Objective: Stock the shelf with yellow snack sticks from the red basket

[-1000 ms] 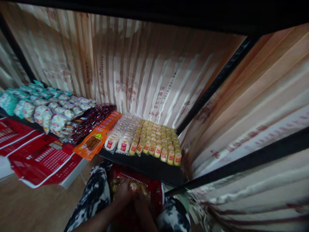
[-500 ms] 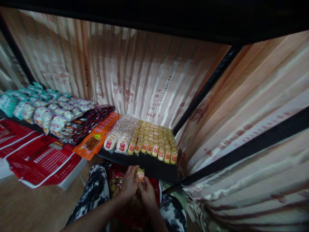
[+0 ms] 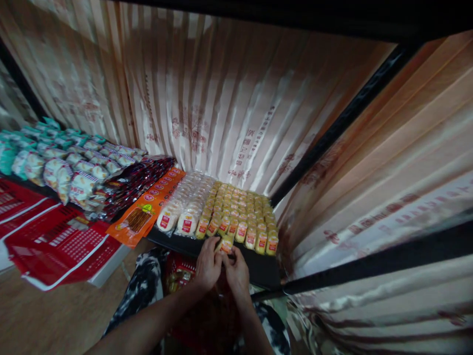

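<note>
Between both hands, just over the front edge of the black shelf point(image 3: 263, 272), is a small yellow wrapped snack packet point(image 3: 226, 243) with an orange-red label. My left hand point(image 3: 207, 265) grips its left side, fingers curled. My right hand point(image 3: 237, 272) pinches it from below and the right, partly hiding it. Right behind the hands stand tight rows of matching yellow snack packets point(image 3: 246, 209). To their left are rows of clear-wrapped round white snacks point(image 3: 187, 224) with red labels. Below my hands, between the knees, a red basket point(image 3: 192, 264) holds more shiny yellowish packets.
An orange snack bag point(image 3: 138, 219) lies left of the white snacks, followed by dark red packets point(image 3: 127, 190) and white-and-teal packets point(image 3: 55, 167). Red bags point(image 3: 62, 244) stand below at left. Pleated curtain point(image 3: 207, 98) backs the shelf; a black post point(image 3: 332, 128) slants at right.
Both hands have moved forward with the yellow snack packet, from over the basket to the shelf's front edge near the yellow rows. The camera view has shifted slightly.
</note>
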### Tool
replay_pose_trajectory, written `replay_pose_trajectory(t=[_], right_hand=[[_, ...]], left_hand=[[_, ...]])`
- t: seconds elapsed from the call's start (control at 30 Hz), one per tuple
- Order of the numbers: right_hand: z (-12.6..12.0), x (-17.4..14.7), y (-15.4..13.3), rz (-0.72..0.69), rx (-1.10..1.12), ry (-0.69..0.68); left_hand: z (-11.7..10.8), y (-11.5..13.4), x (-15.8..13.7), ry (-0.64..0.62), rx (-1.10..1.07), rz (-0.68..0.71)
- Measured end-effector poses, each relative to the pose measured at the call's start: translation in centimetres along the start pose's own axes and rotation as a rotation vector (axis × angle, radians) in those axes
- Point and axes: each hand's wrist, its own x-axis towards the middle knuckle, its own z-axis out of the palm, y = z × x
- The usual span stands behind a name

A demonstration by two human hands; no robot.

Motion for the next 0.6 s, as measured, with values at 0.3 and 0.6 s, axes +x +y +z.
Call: replay_pose_trajectory(t=[0.3,0.6], right_hand=[[0.9,3.1,-0.1,0.041,-0.091,0.052],[2.7,4.4,1.2,-0.058,-0.138,0.108]], left_hand=[[1.3,-1.0,3.1,-0.067,0.048,-0.026],[2.1,-2.8,3.5,-0.003,0.044,0.039]])
